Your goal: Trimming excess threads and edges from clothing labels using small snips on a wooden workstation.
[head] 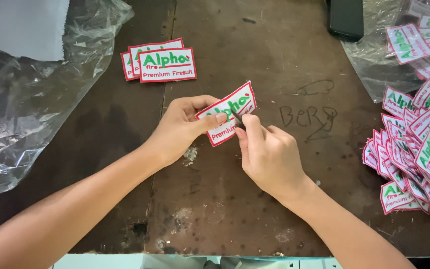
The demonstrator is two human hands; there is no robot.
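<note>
Clear plastic sheet (26, 99) lies at the left of the brown desk (274, 209), a small stack of patches (159, 61) beside it. Mid-desk, the left hand (177, 128) pinches a red-edged patch (230, 113) — fingers clamped on it — and the right hand (267, 154) presses a small dark tool (237, 118) to it. A heap of patches (414, 149) lies right.

Dark brown, worn tabletop (274, 199) with scratches, pale stains and a scrawl scratched into it right of centre. On it lie a small stack of white patches (160, 61) with red borders at upper left, a large heap of like patches (416, 149) along the right edge, and crumpled clear plastic sheets at far left (21, 109) and upper right (374, 60). A dark flat object (346, 19) rests at the top edge.
</note>
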